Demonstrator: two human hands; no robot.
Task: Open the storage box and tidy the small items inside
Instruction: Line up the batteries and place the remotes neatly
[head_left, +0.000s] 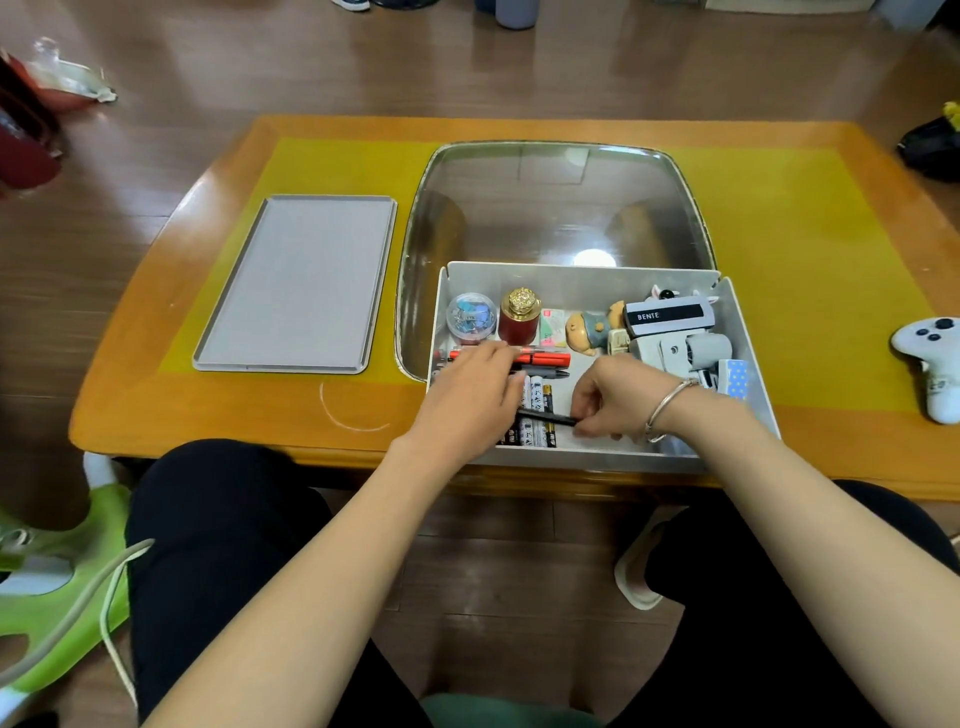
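A person seated at a low wooden table (156, 405) works both hands inside an open grey storage box (582, 457), its lid (296, 283) set flat on the table well to the left. The right hand (618, 397) pinches one end of a thin black pen (545, 417), its fingers curled around it. The left hand (467, 400) lies palm down with fingers extended and relaxed, gripping nothing, its fingertips touching a red marker (543, 358). A row of batteries (537, 410) lies between the two hands, under the pen.

Beyond the fingertips stand a round tub of clips (471, 317), a red bottle with a gold cap (520, 318) and a small figurine (589, 330); a grey tape dispenser (675, 332) sits just past the right wrist. The likely risk: swinging the pen across could scatter the aligned batteries, or a reaching knuckle could tip the upright bottle into its neighbours.

The box rests at the table's near edge, partly over an inset glass panel (556, 202) ringed by yellow. A white game controller (932, 358) lies at far right. Brown wood flooring surrounds the table.
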